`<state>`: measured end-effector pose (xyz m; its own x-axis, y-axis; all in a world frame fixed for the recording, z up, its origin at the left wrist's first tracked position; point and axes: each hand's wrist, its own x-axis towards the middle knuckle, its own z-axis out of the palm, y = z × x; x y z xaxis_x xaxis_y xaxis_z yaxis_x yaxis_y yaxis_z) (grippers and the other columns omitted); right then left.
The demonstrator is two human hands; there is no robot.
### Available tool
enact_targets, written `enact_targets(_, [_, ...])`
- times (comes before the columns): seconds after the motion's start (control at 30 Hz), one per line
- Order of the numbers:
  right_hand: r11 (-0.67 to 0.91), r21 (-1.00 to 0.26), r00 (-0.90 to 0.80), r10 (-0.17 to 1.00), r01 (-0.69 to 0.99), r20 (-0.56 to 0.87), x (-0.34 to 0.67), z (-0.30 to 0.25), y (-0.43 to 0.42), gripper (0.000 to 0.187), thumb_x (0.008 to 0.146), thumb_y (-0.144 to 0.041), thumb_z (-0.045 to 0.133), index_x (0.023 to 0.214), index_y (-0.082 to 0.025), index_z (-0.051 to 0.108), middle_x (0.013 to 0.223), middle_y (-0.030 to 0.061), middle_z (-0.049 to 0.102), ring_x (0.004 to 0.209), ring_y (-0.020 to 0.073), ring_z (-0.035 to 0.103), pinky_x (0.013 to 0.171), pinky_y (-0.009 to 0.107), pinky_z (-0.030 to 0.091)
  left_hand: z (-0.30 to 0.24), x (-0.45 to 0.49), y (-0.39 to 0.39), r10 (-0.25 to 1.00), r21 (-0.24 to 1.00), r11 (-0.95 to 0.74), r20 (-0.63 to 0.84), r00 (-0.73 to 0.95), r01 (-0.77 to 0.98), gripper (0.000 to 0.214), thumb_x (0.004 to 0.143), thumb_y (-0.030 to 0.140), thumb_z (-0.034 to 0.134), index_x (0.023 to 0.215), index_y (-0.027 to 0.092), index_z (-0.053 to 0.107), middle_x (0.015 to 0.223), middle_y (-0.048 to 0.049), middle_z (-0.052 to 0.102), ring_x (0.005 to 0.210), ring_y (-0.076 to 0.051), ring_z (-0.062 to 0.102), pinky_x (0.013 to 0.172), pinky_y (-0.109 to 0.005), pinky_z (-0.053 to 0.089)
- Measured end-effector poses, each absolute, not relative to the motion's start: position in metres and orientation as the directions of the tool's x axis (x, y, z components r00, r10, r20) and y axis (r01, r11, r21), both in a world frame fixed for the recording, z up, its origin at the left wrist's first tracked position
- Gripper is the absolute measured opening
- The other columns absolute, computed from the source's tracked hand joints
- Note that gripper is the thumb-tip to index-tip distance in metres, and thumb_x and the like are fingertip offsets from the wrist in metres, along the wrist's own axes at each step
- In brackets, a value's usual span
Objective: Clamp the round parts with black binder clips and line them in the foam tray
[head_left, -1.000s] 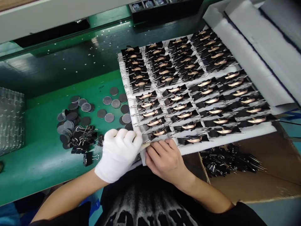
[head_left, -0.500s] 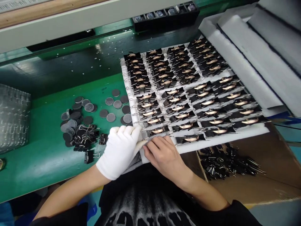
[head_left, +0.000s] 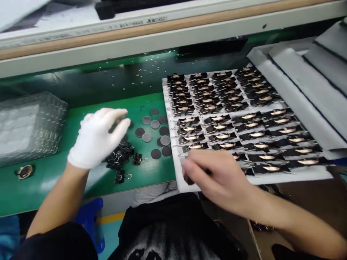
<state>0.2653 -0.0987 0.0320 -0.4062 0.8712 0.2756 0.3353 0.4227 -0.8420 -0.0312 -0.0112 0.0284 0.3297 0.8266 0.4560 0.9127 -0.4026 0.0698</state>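
My left hand [head_left: 100,137], in a white glove, hovers with thumb and fingers apart above a pile of black binder clips [head_left: 119,157]. Beside it lie round dark and grey discs [head_left: 155,124], scattered loosely over the green bench. My bare right hand [head_left: 217,175] is closed at the front left part of a white foam tray [head_left: 183,185]. A small dark object [head_left: 189,179] shows at its fingertips, too blurred to name. Rows of binder clips gripping curved gold-coloured pieces [head_left: 222,136] fill much of the tray, some hidden behind my right hand.
Stacked clear plastic trays [head_left: 32,124] stand at the left, with one gold-rimmed round piece [head_left: 25,172] in front of them. Grey-white foam sheets [head_left: 306,94] lean at the right. A cardboard box [head_left: 306,206] sits below the tray. A shelf edge [head_left: 162,39] crosses the back.
My hands have come apart from the tray's front left corner. The gloved left one went left over the clips and opened. The right one stays by the tray. The view has shifted.
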Motion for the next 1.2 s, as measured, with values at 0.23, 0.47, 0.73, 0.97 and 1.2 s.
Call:
enact_targets(0.23, [-0.329,-0.897,-0.454,0.778,0.295,-0.434,0.174,0.026,0.018,0.040,0.103,-0.040,0.054,0.067,-0.023,0.053,0.060,0.0007,0.053,0.050,0.0143,0.047,0.049,0.030,0.037,-0.002,-0.113,0.036,0.829,0.281,-0.239,0.558,0.045,0.930,0.034,0.102,0.042,0.049,0.117,0.022,0.072,0.114,-0.0054,0.077,0.103,-0.019,0.070,0.099,-0.037,0.054])
enact_targets(0.47, [0.072,-0.907,-0.436,0.891,0.414,-0.128,0.103,-0.030,0.038,0.016,0.092,-0.030,0.067,0.080,-0.021,0.064,0.082,0.0032,0.068,0.078,0.0189,0.060,0.074,0.033,0.045,-0.046,-0.150,0.051,0.815,0.468,-0.100,0.545,-0.197,0.878,0.041,0.104,0.040,0.038,0.122,0.020,0.069,0.121,-0.0098,0.075,0.111,-0.021,0.070,0.103,-0.036,0.054])
enact_targets(0.73, [0.142,-0.936,-0.504,0.863,0.321,-0.042,0.098,-0.046,0.044,0.020,0.091,-0.039,0.064,0.094,-0.019,0.065,0.102,0.0084,0.075,0.089,0.0202,0.068,0.086,0.037,0.055,-0.059,-0.146,0.053,0.905,0.374,-0.145,0.424,-0.030,0.916,0.048,0.107,0.046,0.035,0.127,0.019,0.069,0.129,-0.0111,0.072,0.121,-0.025,0.065,0.107,-0.038,0.046])
enact_targets(0.97, [0.225,-0.890,-0.598,0.799,0.397,-0.065,0.122,-0.012,0.052,0.038,0.094,-0.056,0.059,0.099,-0.021,0.071,0.095,0.0082,0.074,0.081,0.0208,0.067,0.072,0.037,0.056,-0.063,-0.140,0.047,0.940,0.344,-0.195,0.332,0.075,0.919,0.052,0.108,0.050,0.032,0.133,0.020,0.067,0.129,-0.0114,0.071,0.121,-0.029,0.063,0.100,-0.041,0.043])
enact_targets(1.2, [0.349,-0.686,-0.623,0.758,0.638,-0.194,0.148,-0.023,0.028,0.029,0.087,-0.038,0.059,0.109,-0.022,0.070,0.078,0.0037,0.061,0.069,0.0212,0.058,0.065,0.037,0.050,-0.051,-0.177,0.022,0.886,0.207,-0.113,0.464,0.004,0.972,0.049,0.107,0.044,0.033,0.137,0.019,0.062,0.133,-0.0147,0.068,0.128,-0.027,0.058,0.109,-0.044,0.037])
